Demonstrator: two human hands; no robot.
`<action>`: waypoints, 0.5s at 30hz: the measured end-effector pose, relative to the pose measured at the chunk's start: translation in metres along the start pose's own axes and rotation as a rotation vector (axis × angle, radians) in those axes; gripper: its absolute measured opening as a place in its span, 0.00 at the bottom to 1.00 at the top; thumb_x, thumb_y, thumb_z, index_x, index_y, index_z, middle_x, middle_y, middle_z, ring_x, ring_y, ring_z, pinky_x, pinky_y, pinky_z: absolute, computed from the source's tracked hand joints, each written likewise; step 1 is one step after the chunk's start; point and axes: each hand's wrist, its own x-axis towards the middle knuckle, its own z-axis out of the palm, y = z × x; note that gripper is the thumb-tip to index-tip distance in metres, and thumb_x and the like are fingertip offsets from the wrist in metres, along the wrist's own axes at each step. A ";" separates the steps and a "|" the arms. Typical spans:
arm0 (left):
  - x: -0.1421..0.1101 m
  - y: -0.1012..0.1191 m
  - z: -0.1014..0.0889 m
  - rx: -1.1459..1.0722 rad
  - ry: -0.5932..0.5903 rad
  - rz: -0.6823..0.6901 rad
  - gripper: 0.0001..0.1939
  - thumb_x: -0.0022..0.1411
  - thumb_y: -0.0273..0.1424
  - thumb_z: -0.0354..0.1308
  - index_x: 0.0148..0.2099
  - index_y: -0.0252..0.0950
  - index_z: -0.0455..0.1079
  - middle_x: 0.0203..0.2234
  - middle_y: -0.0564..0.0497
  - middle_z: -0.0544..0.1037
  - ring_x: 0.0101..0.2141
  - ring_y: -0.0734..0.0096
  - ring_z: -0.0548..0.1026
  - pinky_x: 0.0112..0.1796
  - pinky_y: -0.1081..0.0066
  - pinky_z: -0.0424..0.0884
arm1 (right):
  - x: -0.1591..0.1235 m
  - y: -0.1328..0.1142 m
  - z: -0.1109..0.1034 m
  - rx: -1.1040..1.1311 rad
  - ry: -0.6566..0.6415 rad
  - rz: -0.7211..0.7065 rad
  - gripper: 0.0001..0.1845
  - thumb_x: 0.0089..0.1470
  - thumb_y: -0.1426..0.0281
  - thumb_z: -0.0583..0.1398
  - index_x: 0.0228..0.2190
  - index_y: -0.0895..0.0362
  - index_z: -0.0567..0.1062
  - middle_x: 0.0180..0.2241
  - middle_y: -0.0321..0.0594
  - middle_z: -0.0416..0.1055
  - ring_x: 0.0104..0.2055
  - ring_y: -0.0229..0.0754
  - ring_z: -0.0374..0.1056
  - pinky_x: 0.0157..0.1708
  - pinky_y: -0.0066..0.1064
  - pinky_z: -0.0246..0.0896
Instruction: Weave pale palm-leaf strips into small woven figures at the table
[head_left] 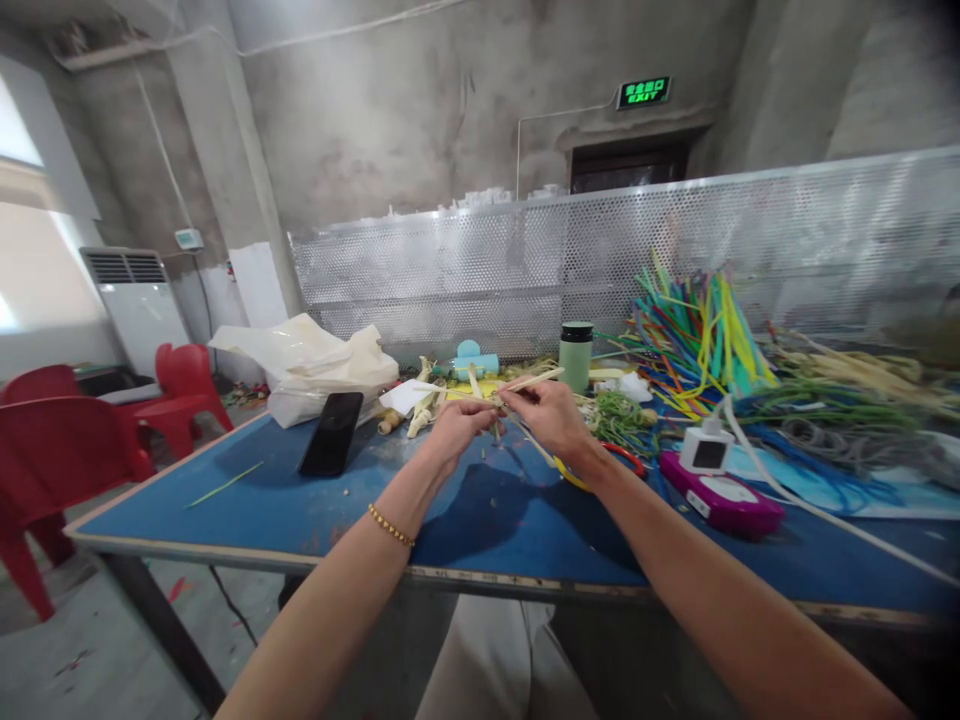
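Note:
My left hand (457, 428) and my right hand (553, 418) meet over the middle of the table, fingertips pinched close together. Between them are thin pale plant-fibre strips (541, 378), one sticking out over the right fingers and another slanting down below. How the strips cross at the fingertips is too small to make out. Both hands are closed on these strips. Just behind the fingers lies a heap of pale, husk-like pieces (424, 408). Under my right wrist a red and yellow looped object (624, 458) is partly hidden.
On the blue table (262, 520) are a black phone (332, 435), a whitish plastic bag (330, 365) and a green bottle (576, 360). Rightward lie colourful strips (724, 340), green cords (626, 420), a white charger (707, 450) and a purple box (720, 502). Perforated metal panels (435, 275) stand behind.

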 end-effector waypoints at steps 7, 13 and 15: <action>-0.002 0.001 0.000 0.030 -0.044 0.044 0.08 0.50 0.29 0.60 0.32 0.32 0.78 0.22 0.47 0.77 0.26 0.72 0.69 0.31 0.71 0.60 | 0.002 -0.001 -0.002 0.022 0.002 0.150 0.12 0.48 0.64 0.61 0.25 0.61 0.79 0.20 0.39 0.74 0.23 0.39 0.67 0.23 0.27 0.57; -0.002 0.001 0.002 -0.054 -0.053 0.047 0.06 0.49 0.28 0.61 0.29 0.31 0.77 0.22 0.47 0.77 0.26 0.72 0.70 0.33 0.70 0.62 | 0.001 0.001 -0.002 0.181 0.011 0.285 0.13 0.45 0.63 0.62 0.24 0.62 0.78 0.17 0.38 0.72 0.20 0.37 0.65 0.20 0.26 0.56; -0.002 0.001 0.002 -0.070 -0.060 0.064 0.05 0.49 0.28 0.61 0.29 0.31 0.77 0.22 0.47 0.77 0.26 0.73 0.70 0.33 0.70 0.62 | 0.001 0.001 -0.003 0.206 0.019 0.301 0.13 0.44 0.63 0.62 0.23 0.62 0.78 0.17 0.38 0.71 0.19 0.36 0.64 0.20 0.26 0.56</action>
